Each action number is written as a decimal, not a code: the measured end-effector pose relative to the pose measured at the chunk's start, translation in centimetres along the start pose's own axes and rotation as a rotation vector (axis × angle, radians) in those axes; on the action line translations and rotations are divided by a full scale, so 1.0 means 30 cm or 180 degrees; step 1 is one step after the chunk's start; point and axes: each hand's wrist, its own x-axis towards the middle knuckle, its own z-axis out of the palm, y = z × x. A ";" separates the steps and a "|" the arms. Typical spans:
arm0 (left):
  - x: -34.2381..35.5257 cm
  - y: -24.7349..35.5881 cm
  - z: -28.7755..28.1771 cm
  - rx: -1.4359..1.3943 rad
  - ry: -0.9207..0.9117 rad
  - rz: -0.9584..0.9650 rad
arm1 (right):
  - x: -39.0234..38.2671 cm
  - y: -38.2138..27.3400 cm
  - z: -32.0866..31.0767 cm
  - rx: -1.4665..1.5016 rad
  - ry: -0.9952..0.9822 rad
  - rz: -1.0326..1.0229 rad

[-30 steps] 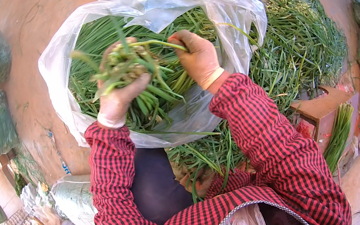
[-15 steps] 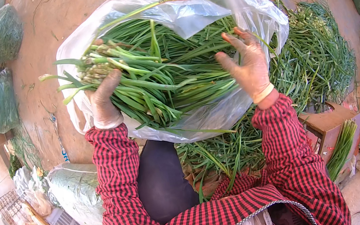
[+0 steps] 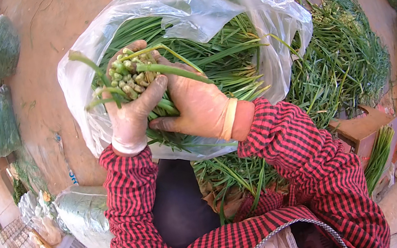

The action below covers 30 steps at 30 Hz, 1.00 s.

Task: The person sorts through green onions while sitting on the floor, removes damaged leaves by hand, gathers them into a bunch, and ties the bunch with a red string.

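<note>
Green chive stalks in a cut-end bundle (image 3: 134, 74) are sitting over the mouth of the clear plastic bag (image 3: 263, 11), which is lying on the earthen floor (image 3: 54, 104). Left hand (image 3: 132, 111) is curling closed around the bundle from below. Right hand (image 3: 194, 101) is clasping the same stalks, thumb pressing underneath, both wrists bending inward from red-checked sleeves (image 3: 292, 144). Loose green chives (image 3: 346, 60) are lying just beside the bag.

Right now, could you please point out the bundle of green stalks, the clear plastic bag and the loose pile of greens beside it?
bundle of green stalks (image 3: 132, 74), head view, on the cut stem ends.
clear plastic bag (image 3: 199, 9), head view, on its upper folded rim.
loose pile of greens (image 3: 341, 61), head view, on its middle.
</note>
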 end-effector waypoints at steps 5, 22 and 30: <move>0.000 0.017 -0.113 -0.0281 0.0423 0.0267 | -0.161 0.166 0.052 -0.0432 -0.0397 -0.0036; -0.324 0.677 0.233 0.2287 -0.1500 0.2474 | -0.218 -0.492 -0.420 0.1637 0.0321 -0.1222; -0.522 0.810 0.500 0.1217 -0.1582 0.2904 | -0.411 -0.762 -0.600 0.2620 0.1194 -0.0715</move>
